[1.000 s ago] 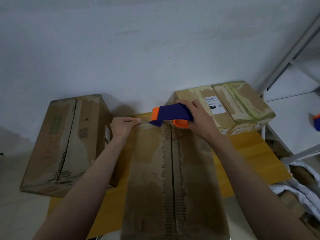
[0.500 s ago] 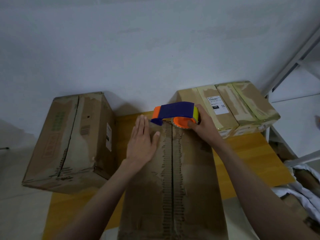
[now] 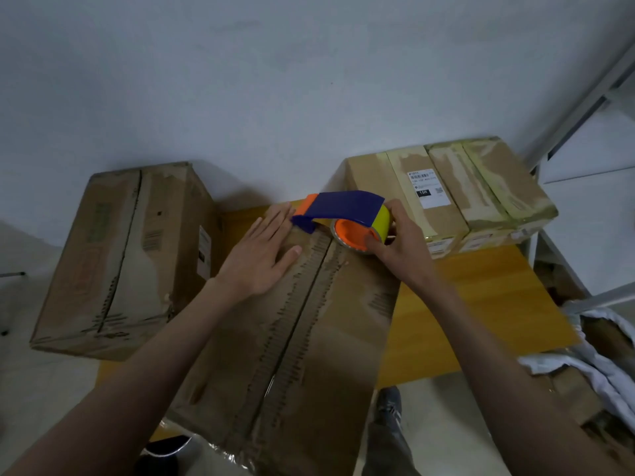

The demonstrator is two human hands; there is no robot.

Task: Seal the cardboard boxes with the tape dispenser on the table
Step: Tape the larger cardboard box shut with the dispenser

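A long worn cardboard box [image 3: 347, 324] lies in front of me on the wooden table [image 3: 481, 304], its centre seam running away from me. At the seam's far end sits the blue and orange tape dispenser [image 3: 343, 213] with a yellowish tape roll. My right hand [image 3: 398, 249] grips the roll side of the dispenser, thumb on the orange hub. My left hand [image 3: 261, 252] presses flat on the box's left flap, fingers straight, fingertips next to the dispenser's nose.
A large brown box [image 3: 117, 255] sits at the left, against the wall. Several taped smaller boxes [image 3: 460, 190] stand at the back right. A white metal shelf [image 3: 591, 187] rises on the right, with white cloth [image 3: 591, 365] below it. My shoe [image 3: 388, 407] shows on the floor.
My left hand has gone from curled at the box's far left corner to lying flat on the left flap. The dispenser has tilted, showing its roll, and stays at the far end.
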